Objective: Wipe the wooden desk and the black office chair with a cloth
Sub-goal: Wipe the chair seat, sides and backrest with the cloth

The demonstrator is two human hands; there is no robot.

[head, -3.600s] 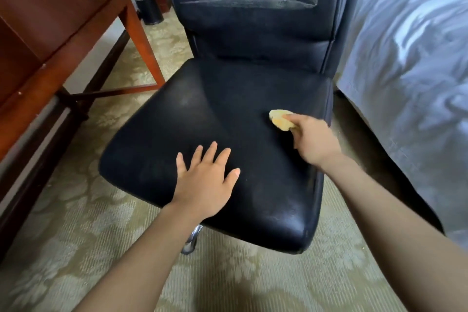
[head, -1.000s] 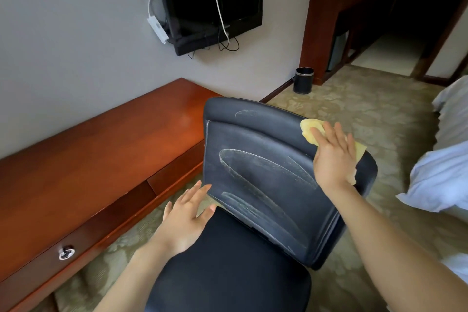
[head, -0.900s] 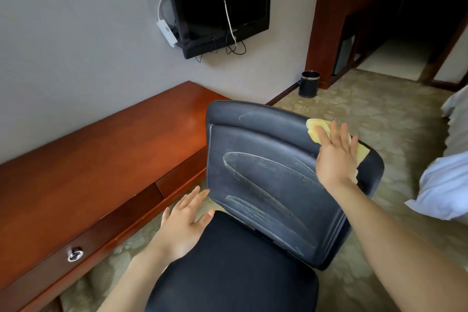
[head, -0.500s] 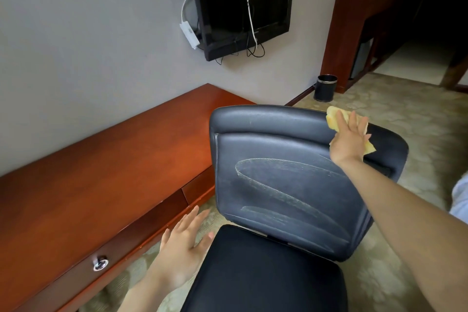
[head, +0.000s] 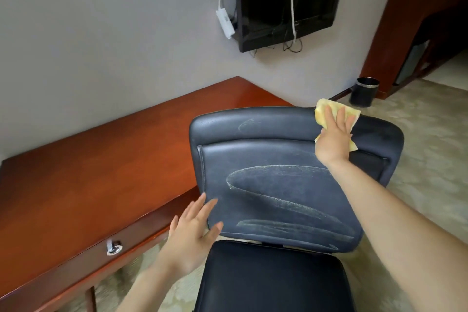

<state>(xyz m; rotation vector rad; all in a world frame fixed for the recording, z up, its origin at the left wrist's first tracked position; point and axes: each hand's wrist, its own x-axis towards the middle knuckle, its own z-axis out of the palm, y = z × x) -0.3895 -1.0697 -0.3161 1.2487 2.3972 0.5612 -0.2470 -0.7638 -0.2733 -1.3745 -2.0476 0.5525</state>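
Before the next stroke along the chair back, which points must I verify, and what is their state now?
1. Yellow cloth lies flat under the right hand: ok.
2. Cloth rests on the backrest's top band: ok.
3. Left hand presses firmly on the backrest's left edge: cannot tell.
4. Backrest panel is free of pale streaks: not ok.
5. Top band right of the cloth is already wiped: cannot tell.

Both arms are showing bare from wrist to frame edge, the left hand [head: 188, 240] and left forearm [head: 152, 286] lying at six o'clock, the right hand [head: 331, 140] and right forearm [head: 395, 223] at four o'clock.
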